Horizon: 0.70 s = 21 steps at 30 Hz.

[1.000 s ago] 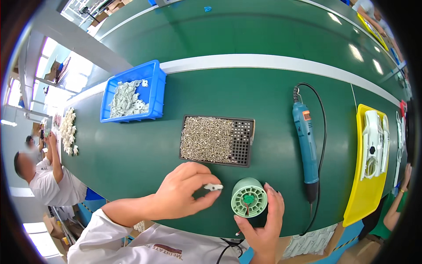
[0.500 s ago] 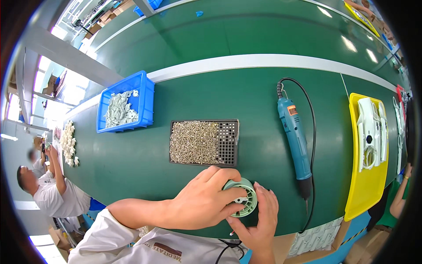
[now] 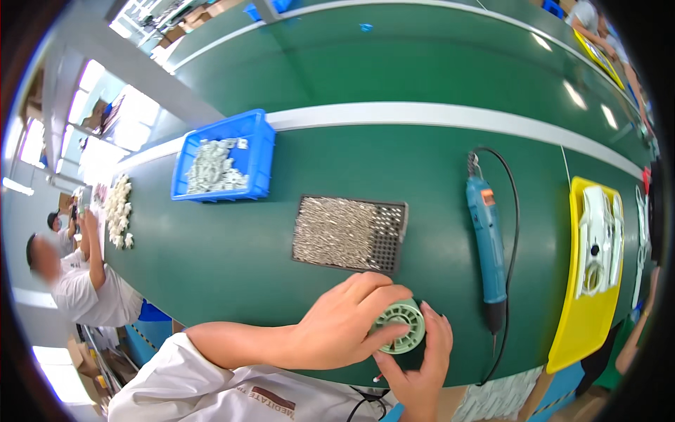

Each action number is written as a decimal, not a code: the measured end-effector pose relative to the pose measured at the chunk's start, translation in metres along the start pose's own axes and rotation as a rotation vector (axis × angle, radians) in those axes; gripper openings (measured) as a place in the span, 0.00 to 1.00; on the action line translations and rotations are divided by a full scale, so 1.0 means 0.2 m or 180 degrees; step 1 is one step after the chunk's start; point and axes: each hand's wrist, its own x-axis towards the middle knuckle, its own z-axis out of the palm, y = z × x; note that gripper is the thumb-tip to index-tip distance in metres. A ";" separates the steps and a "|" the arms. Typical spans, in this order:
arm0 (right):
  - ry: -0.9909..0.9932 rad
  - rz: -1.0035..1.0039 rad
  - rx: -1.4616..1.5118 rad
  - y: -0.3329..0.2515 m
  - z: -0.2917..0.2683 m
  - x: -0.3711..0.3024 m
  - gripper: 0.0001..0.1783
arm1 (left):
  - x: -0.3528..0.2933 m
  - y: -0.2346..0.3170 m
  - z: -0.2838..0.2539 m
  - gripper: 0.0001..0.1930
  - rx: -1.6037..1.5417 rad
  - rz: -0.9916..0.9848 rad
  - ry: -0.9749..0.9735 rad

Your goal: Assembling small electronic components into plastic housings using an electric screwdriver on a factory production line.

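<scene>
A round, light-green plastic housing [image 3: 416,328] with a slotted, ring-like inside is between my hands, close to the near edge of the table. Curled over its far left rim is my left hand [image 3: 351,318], its thumb pressed across the middle of the housing. From the right, my right hand [image 3: 426,359] grips the side, with fingers along the rim and the thumb below it. A small wire end [image 3: 377,379] shows under the housing. Just beyond my hands lies a black perforated tray [image 3: 391,243] heaped with small metal screws [image 3: 334,231].
A blue bin [image 3: 261,158] of small pale parts stands far left, with white pieces [image 3: 118,211] beyond it. On the right lie a corded teal electric screwdriver [image 3: 487,246] and a yellow tray [image 3: 576,330] holding white housings [image 3: 594,246]. Co-workers sit left and far right.
My left thumb has moved across the middle of the housing and now covers the small white part seen there before. The whole view has shifted, so the table's things appear further right.
</scene>
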 end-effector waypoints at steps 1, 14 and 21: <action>0.0103 0.0375 0.0236 -0.04 -0.01 0.00 0.37 | 0.01 0.00 -0.04 0.15 0.0076 -0.0014 0.0071; 0.0150 0.0948 -0.2660 0.14 -0.26 0.37 0.23 | 0.14 -0.23 -0.24 0.04 0.1291 0.0156 0.0483; 0.0903 0.1967 0.0984 0.14 -0.39 0.32 0.21 | 0.10 -0.22 -0.25 0.04 0.0635 0.0334 0.0817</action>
